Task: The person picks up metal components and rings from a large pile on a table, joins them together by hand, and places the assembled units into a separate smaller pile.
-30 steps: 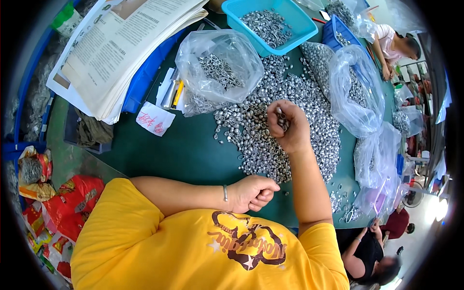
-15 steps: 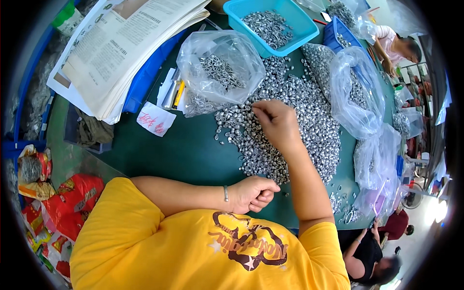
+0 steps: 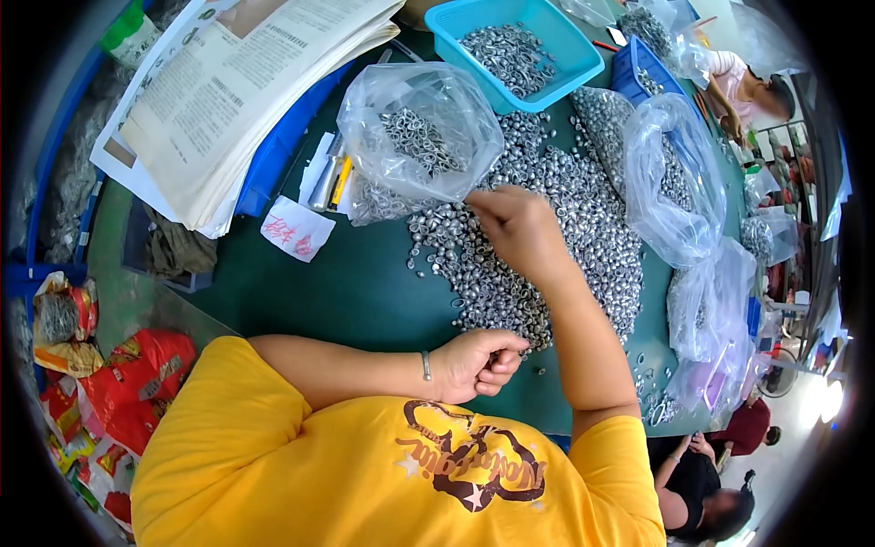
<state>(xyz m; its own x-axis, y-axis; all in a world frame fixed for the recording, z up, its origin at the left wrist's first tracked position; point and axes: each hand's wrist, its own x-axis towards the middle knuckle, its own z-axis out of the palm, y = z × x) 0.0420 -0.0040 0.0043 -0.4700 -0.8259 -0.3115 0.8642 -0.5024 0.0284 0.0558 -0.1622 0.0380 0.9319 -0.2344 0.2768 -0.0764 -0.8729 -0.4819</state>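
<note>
A wide heap of small silvery metal rings (image 3: 583,246) lies spread over the green tabletop. My right hand (image 3: 518,230) is above the heap's left part, fingertips pinched together beside the near rim of a clear plastic bag (image 3: 365,118). Whether a ring sits in that pinch is too small to see. Inside the bag are more metal rings (image 3: 419,141). By the heap's near edge, close to my yellow shirt, rests my left hand (image 3: 476,366), its fingers curled into a loose fist. What the curled fingers hold, if anything, is hidden.
A turquoise basket (image 3: 583,71) with metal parts stands behind the heap. Stacked papers (image 3: 210,118), a yellow cutter (image 3: 341,180) and a marked paper slip (image 3: 296,230) lie leftward. Filled clear bags (image 3: 670,173) line the right side. Co-workers (image 3: 697,492) are at the right.
My right hand has shifted slightly left toward the clear bag's near rim, its fingers still pinched. My left hand stays nearly in place. The co-worker's hands at lower right have moved.
</note>
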